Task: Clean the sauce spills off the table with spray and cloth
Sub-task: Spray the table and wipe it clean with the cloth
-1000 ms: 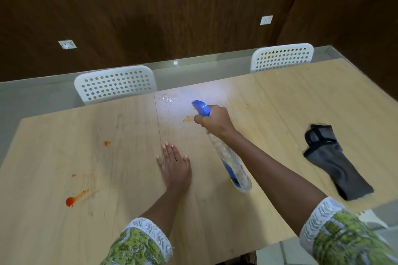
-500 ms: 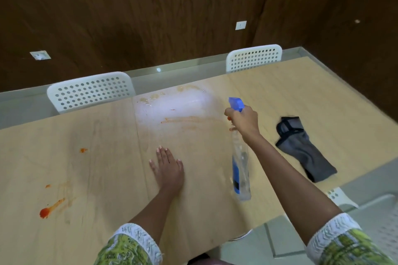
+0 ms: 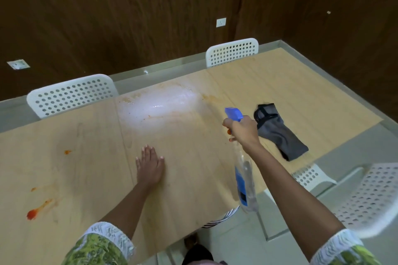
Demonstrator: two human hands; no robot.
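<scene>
Two hands in view. My right hand (image 3: 243, 130) grips the neck of a clear plastic spray bottle (image 3: 245, 180) with blue nozzle and blue label, its writing too blurred to read. My left hand (image 3: 149, 165) lies flat, fingers together, on the light wood counter (image 3: 193, 168). Red sauce spill (image 3: 34, 213) at far left; wet orange smear (image 3: 159, 107) ahead. Dark grey cloth (image 3: 280, 135) lies just beyond my right hand. White perforated chairs (image 3: 71, 94) stand around.

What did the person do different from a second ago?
The right hand, gripping the spray bottle, swung to the right, toward the grey cloth, and the bottle now hangs down steeply. The wet sprayed patch at the table's far edge spread wider. The left hand stayed flat on the table, the cloth lies untouched, and the red sauce spill remains.
</scene>
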